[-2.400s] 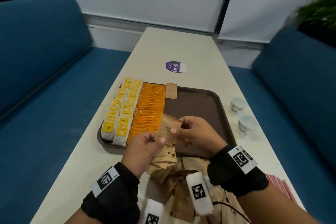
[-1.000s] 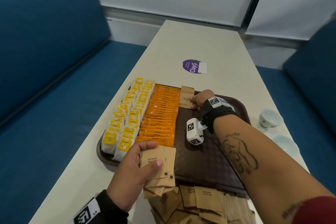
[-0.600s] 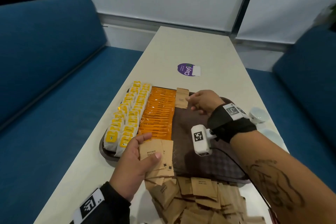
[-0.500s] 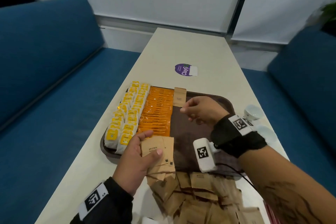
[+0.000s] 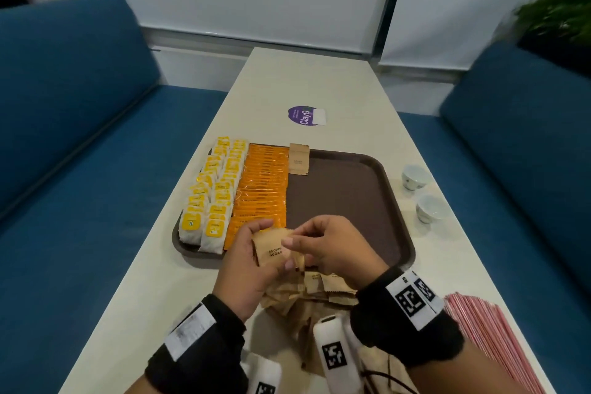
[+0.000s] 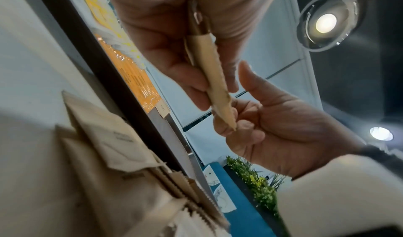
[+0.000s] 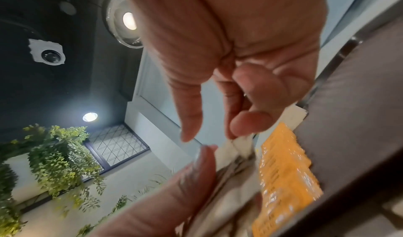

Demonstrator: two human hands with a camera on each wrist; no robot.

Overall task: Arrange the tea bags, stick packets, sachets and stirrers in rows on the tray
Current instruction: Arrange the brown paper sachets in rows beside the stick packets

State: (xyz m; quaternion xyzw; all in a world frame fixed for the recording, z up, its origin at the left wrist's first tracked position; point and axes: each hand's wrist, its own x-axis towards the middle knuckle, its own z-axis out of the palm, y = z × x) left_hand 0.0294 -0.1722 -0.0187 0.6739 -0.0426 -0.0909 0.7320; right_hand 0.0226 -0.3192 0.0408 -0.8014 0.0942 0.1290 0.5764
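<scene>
My left hand (image 5: 268, 246) grips a small stack of brown sugar sachets (image 5: 271, 254) above the near edge of the brown tray (image 5: 367, 201). My right hand (image 5: 300, 241) meets the stack's right end: its fingers curl under that end and the thumb lies over it. In the left wrist view the stack (image 6: 209, 59) is edge-on, with the right hand (image 6: 235, 116) at its tip. One brown sachet (image 5: 299, 158) lies at the tray's far end beside the rows of orange stick packets (image 5: 262, 189) and yellow tea bags (image 5: 214, 195).
A loose pile of brown sachets (image 5: 319, 288) lies on the table under my hands. Pink stirrers (image 5: 489, 345) sit at the near right edge. Two small white cups (image 5: 414, 176) stand right of the tray. A purple sticker (image 5: 303, 116) lies farther up the table.
My right hand has drawn back from the far end of the tray, leaving one sachet there, and returned to the stack. The left hand kept its hold on the stack.
</scene>
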